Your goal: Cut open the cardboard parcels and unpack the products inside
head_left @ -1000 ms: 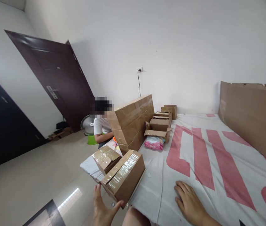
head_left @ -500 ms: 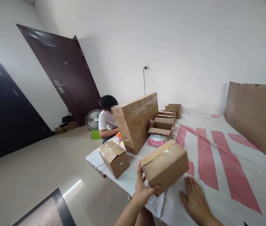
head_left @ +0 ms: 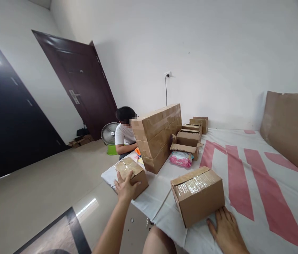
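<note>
My left hand (head_left: 124,186) reaches out and lies on the near side of a small taped cardboard box (head_left: 133,174) at the table's left edge, fingers spread over it. A larger taped cardboard box (head_left: 197,195) stands on the white and red cloth (head_left: 244,183) in front of me. My right hand (head_left: 226,231) rests flat on the cloth beside that box's near right corner, fingers stretched out.
A tall stack of taped boxes (head_left: 158,135) stands behind, with several open small boxes (head_left: 188,139) and a pink packet (head_left: 180,158). Another person (head_left: 124,132) sits at the far left by a fan (head_left: 109,133). A cardboard sheet (head_left: 291,127) leans on the right wall. A dark door (head_left: 80,88) stands open.
My left hand lifted the larger box from the table edge, set it on the cloth in front of me, let go, and reached to the small box.
</note>
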Demonstrator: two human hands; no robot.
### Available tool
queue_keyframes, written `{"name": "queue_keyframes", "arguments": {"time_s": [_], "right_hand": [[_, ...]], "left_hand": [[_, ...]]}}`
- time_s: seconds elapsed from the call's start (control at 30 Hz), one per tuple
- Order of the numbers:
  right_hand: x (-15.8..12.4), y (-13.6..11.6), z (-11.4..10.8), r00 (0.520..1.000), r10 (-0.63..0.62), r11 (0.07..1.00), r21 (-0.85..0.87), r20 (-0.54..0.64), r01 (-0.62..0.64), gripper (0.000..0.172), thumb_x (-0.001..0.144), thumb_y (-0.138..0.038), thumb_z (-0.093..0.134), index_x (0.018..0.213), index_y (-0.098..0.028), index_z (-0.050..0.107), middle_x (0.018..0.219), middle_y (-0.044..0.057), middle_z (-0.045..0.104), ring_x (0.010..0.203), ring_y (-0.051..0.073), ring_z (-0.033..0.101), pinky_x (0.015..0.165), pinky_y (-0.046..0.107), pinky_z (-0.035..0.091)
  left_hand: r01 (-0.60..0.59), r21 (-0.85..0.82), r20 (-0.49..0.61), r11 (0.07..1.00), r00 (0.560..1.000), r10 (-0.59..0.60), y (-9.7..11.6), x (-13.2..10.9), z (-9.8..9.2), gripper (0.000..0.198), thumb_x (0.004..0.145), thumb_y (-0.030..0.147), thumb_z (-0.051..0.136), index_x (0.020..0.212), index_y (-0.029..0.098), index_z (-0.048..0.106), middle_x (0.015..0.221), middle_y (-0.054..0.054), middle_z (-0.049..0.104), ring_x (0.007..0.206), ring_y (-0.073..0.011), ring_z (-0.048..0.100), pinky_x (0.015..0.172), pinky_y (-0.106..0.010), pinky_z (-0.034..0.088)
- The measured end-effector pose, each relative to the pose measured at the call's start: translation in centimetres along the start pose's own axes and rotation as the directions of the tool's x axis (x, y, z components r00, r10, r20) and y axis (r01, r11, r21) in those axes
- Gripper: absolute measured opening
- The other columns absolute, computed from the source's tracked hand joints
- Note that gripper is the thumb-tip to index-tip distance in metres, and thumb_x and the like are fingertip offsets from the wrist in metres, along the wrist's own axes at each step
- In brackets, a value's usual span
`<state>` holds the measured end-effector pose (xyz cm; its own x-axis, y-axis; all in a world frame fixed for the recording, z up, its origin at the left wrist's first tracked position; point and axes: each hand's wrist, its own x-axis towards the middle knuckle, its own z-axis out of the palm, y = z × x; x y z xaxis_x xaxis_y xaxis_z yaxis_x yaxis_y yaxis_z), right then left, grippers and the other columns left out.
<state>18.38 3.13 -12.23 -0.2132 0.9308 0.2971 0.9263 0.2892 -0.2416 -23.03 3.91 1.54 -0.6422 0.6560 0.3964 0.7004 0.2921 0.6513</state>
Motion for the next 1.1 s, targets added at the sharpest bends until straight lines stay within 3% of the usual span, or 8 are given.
{"name": "queue_keyframes", "arguments": {"time_s": [0.1, 0.27, 0.47, 0.57, 0.73, 0.87, 0.97, 1.1], "right_hand": [[-0.1, -0.1, -0.3, 1.000, -0.001, 1.000, 0.014, 0.014, 0.000, 0.059, 0.087, -0.045, 0.046, 0.124, -0.001, 0.060, 0.131, 0.023, 0.060, 0.126, 0.039, 0.048, 0.107, 0.053, 0.034], [-0.1, -0.5, -1.0, 0.999, 0.004, 1.000, 0.029, 0.032, -0.005, 0.056, 0.087, -0.043, 0.045, 0.122, -0.002, 0.062, 0.130, 0.022, 0.061, 0.126, 0.038, 0.049, 0.108, 0.052, 0.035], [0.0, -0.6, -1.3, 1.000, 0.002, 1.000, 0.019, 0.027, -0.003, 0.054, 0.088, -0.044, 0.046, 0.121, -0.005, 0.064, 0.129, 0.020, 0.062, 0.125, 0.037, 0.049, 0.107, 0.051, 0.035], [0.2, -0.9, -1.5, 0.999, 0.003, 1.000, 0.013, 0.042, -0.003, 0.056, 0.089, -0.044, 0.045, 0.125, -0.004, 0.061, 0.132, 0.020, 0.059, 0.127, 0.038, 0.048, 0.109, 0.052, 0.033], [-1.3, -0.8, -0.4, 0.995, 0.004, 1.000, -0.031, 0.102, -0.001, 0.056, 0.090, -0.044, 0.043, 0.129, -0.007, 0.059, 0.136, 0.020, 0.057, 0.130, 0.038, 0.047, 0.110, 0.053, 0.032], [-5.8, 0.9, 2.4, 0.965, -0.260, 0.954, -0.167, -0.044, 0.249, 0.061, 0.084, -0.053, 0.053, 0.134, -0.017, 0.055, 0.137, 0.017, 0.057, 0.124, 0.040, 0.052, 0.099, 0.054, 0.042], [-9.1, 2.1, 3.4, 0.858, -0.478, 0.845, -0.365, -0.188, 0.391, 0.060, 0.085, -0.044, 0.055, 0.139, -0.017, 0.048, 0.134, 0.014, 0.060, 0.119, 0.035, 0.056, 0.093, 0.046, 0.045], [-10.6, 1.6, 2.3, 0.828, -0.501, 0.805, -0.486, -0.252, 0.340, 0.054, 0.085, -0.015, 0.048, 0.139, -0.018, 0.047, 0.132, 0.010, 0.063, 0.119, 0.030, 0.055, 0.095, 0.042, 0.042]], "left_hand": [[0.005, -0.051, 0.047, 0.999, 0.999, -0.003, -2.5, 1.6, -1.7, 0.046, 0.071, 0.030, 0.068, 0.117, 0.025, 0.066, 0.155, -0.004, 0.031, 0.137, -0.0334, 0.040, 0.107, -0.042, 0.043], [-0.059, -0.181, 0.171, 0.982, 0.981, 0.090, -5.8, -0.6, -5.5, 0.046, 0.060, 0.040, 0.074, 0.104, 0.027, 0.074, 0.149, -0.002, 0.044, 0.134, -0.0355, 0.045, 0.103, -0.041, 0.048], [0.012, -0.480, 0.547, 0.877, 0.786, 0.289, -6.6, -3.8, -8.3, 0.041, 0.055, 0.034, 0.086, 0.095, 0.032, 0.077, 0.151, -0.001, 0.043, 0.135, -0.0421, 0.040, 0.095, -0.053, 0.053], [-0.053, -0.482, 0.572, 0.875, 0.737, 0.359, -4.8, -3.4, -7.0, 0.037, 0.064, 0.031, 0.080, 0.101, 0.033, 0.076, 0.152, -0.001, 0.041, 0.139, -0.0376, 0.036, 0.105, -0.052, 0.043], [-0.244, -0.323, 0.534, 0.914, 0.751, 0.389, -1.1, -1.8, -4.7, 0.044, 0.065, 0.023, 0.065, 0.108, 0.029, 0.074, 0.152, -0.004, 0.042, 0.139, -0.0351, 0.038, 0.111, -0.050, 0.037], [-0.483, -0.246, 0.173, 0.840, 0.831, 0.528, 1.0, -4.4, -3.8, 0.029, 0.072, 0.020, 0.054, 0.093, 0.025, 0.073, 0.132, -0.007, 0.059, 0.130, -0.0335, 0.049, 0.110, -0.054, 0.038], [-0.570, -0.377, -0.033, 0.730, 0.796, 0.604, 3.0, -8.8, -1.8, 0.021, 0.084, 0.023, 0.051, 0.099, 0.026, 0.065, 0.119, -0.008, 0.064, 0.121, -0.0287, 0.056, 0.106, -0.051, 0.043], [-0.523, -0.466, 0.244, 0.714, 0.699, 0.672, 6.9, -14.6, 2.6, 0.053, 0.080, 0.035, 0.066, 0.131, 0.028, 0.052, 0.153, -0.012, 0.035, 0.142, -0.0378, 0.029, 0.110, -0.060, 0.033]]}}
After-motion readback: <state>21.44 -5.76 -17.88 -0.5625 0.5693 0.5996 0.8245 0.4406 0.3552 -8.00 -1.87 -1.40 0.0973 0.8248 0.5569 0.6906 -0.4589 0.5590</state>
